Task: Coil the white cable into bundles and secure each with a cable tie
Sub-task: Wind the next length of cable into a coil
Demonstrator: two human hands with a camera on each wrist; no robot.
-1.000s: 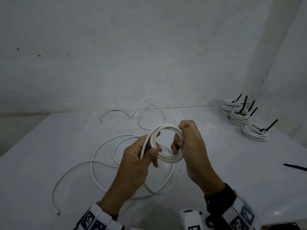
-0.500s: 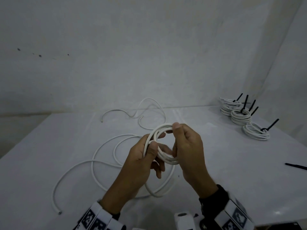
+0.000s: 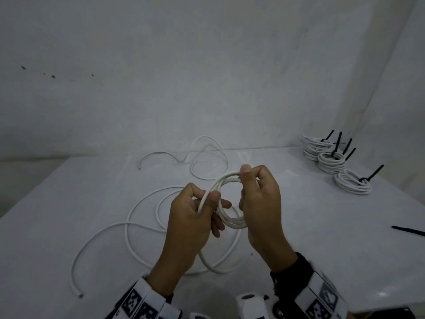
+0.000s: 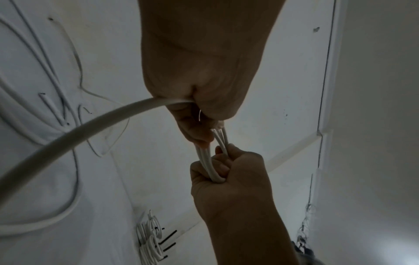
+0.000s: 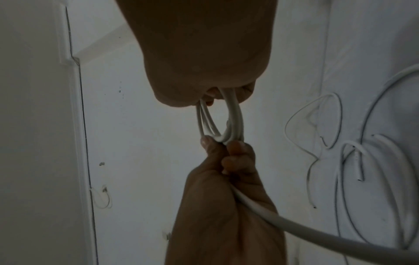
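White cable (image 3: 232, 223), black ties (image 3: 373, 174)

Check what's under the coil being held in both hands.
Under the coil, loose cable loops lie on the table; one strand hangs from the coil down to them. The left hand and right hand cover part of the loops.

You worked in dim, flat, bluish-grey light. In the head view it was even, with soft, faint shadows under the loose white cable (image 3: 128, 229) on the table (image 3: 69, 203); one small glare spot sat near the table's lower right edge. Straight lines bowed toward the edges of the wide lens. In both wrist views your left hand (image 4: 204, 62) and right hand (image 5: 204, 53) sat near-silhouetted and slightly soft against paler walls. Fine grain showed throughout.
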